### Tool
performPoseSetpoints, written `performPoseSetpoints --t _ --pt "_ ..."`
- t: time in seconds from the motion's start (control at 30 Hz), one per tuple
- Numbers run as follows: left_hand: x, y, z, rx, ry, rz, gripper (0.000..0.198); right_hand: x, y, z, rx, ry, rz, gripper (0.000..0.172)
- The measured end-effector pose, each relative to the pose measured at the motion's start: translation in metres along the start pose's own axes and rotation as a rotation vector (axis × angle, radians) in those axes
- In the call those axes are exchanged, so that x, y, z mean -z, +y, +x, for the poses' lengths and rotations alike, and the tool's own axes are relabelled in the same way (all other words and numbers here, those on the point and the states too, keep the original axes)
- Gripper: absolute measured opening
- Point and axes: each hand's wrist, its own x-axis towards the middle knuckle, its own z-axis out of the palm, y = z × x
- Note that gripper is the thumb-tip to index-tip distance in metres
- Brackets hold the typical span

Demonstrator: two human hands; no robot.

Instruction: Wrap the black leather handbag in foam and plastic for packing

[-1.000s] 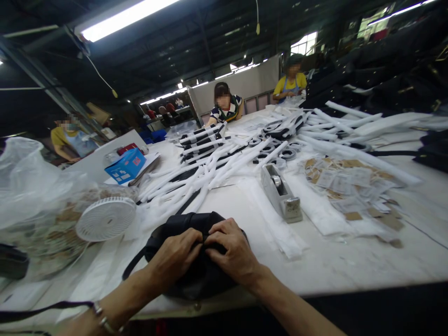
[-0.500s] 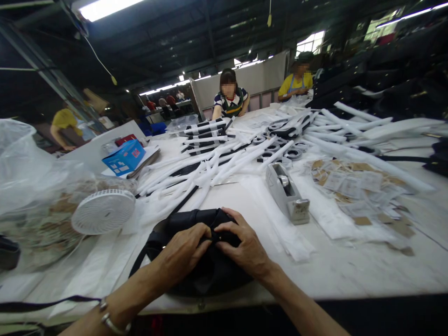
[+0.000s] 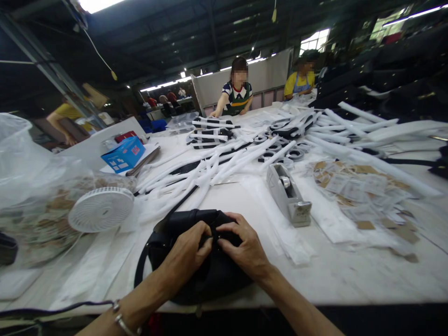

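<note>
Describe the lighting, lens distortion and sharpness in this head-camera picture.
Head view: the ceiling strip light blows out to white against a dark roof. Head view: the wide lens bows the table and stretches the corners. Head view: the left hand and right hand on the black bag are sharp, while the paper tags look slightly smeared.

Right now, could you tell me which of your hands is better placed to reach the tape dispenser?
Probably the right hand: it grips the black bag on the side toward the tape dispenser; the left hand would have to cross it.
</note>
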Motion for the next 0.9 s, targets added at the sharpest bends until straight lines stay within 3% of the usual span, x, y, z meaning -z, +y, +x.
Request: performPoseSetpoints --t 0.27,0.37,0.7,0.8,0.9 --pt "-0.001 0.012 0.006 0.067 0.034 -0.064 0.005 0.006 -0.005 0.004 -0.08 -0.007 0.068 0.021" --pt "-0.003 0.011 0.007 0.031 0.025 -0.053 0.007 0.008 -0.006 0.005 -0.131 -0.037 0.096 0.014" --pt "-0.012 0.009 -0.002 0.004 -0.026 0.034 0.011 -0.003 -0.013 0.008 -0.178 -0.014 -0.058 0.007" --pt "-0.008 0.012 -0.001 -0.012 -0.095 0.107 0.011 -0.009 -0.006 0.012 -0.213 0.052 -0.159 0.006" --pt "-0.001 0.012 -0.002 -0.01 -0.118 0.038 0.014 -0.017 -0.004 0.012 -0.188 0.112 -0.226 0.005"
